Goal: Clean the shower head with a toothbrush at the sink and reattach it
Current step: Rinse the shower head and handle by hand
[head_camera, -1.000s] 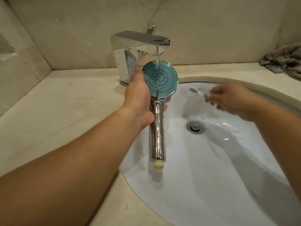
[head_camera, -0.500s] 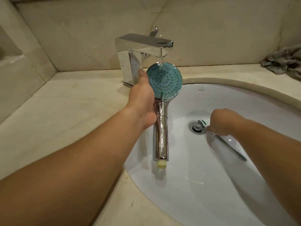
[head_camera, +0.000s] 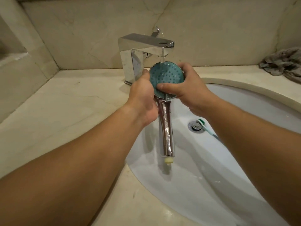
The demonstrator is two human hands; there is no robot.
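The chrome shower head with its teal nozzle face is held upright over the white sink, under water running from the chrome tap. My left hand grips it at the neck, just below the face. My right hand wraps the right rim of the face, its thumb pressed across the teal nozzles. The green and white toothbrush lies in the basin beside the drain, with neither hand on it.
A crumpled grey cloth lies on the beige marble counter at the back right. The tap's lever stands up behind the spout. Tiled walls close the back and left.
My right hand laid the toothbrush in the basin by the drain, then rose to the shower head's face and took hold of it. The left hand kept its grip.
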